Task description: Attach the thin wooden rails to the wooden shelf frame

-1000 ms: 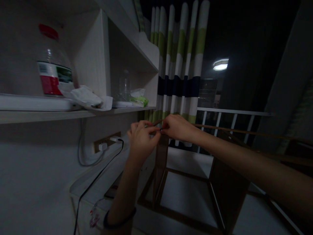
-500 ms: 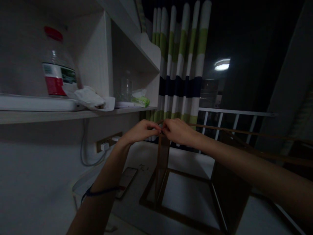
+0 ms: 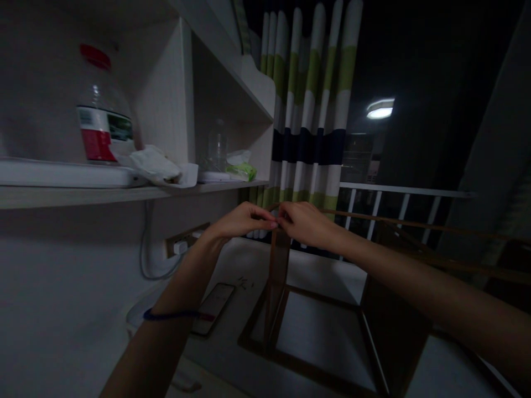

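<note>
from my remote seat i see the frame [image 3: 279, 262] standing on the table, a brown, wood-like thing with thin edges. it has a narrow upright panel nearest the hands, a darker panel on its right, and long slim bars running off to the right from its top. its base edges ring a pale area; whether that is a sheet or the tabletop i can't tell.

my left hand [image 3: 239, 222] and right hand [image 3: 306, 222] meet at the top of the frame's narrow panel. each grip has thumb and fingertips drawn close, but i can't tell whether either is clamped on something small; it is too dark there.

the table [image 3: 238, 255] is whitish, with a phone [image 3: 214, 307] lying left of the frame and small dark marks between the two. up and left of the frame, a pale shelf [image 3: 197, 189] holds a red-capped bottle [image 3: 98, 132], crumpled tissue [image 3: 152, 163] and a green packet [image 3: 245, 172]. behind the frame hang a striped curtain [image 3: 307, 102] and a white railing [image 3: 409, 191]. the room is dim.
</note>
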The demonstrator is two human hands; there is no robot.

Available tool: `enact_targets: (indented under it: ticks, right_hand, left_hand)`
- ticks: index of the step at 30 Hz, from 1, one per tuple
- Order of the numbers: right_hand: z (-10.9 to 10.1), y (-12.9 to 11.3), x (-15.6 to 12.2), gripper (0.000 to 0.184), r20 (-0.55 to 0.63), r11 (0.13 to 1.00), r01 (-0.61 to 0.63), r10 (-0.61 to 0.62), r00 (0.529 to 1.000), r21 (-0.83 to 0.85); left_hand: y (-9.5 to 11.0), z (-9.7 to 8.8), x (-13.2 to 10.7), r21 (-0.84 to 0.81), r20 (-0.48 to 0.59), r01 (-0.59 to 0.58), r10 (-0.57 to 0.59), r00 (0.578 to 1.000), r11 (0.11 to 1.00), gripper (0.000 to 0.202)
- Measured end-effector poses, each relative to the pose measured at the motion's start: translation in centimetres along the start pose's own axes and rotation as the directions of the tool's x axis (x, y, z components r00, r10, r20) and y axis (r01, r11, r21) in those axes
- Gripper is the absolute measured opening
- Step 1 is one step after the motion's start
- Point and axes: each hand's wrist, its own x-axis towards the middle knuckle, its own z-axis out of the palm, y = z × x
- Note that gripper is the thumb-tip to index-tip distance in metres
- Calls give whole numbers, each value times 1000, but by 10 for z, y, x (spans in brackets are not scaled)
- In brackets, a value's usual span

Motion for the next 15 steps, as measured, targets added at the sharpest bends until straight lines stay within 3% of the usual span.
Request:
enact_targets:
  ticks: [10,15]
  right_hand:
    - [5,2,1,14,-48,995,-7,13,999,104]
    - [-5,8,9,14,-161,989,-33,57,985,147]
  left_hand:
    - [0,2,-2,21,-40,-1,2,999,1000,13]
    - [3,5,-4,85,-76,-19,25,997,996,16]
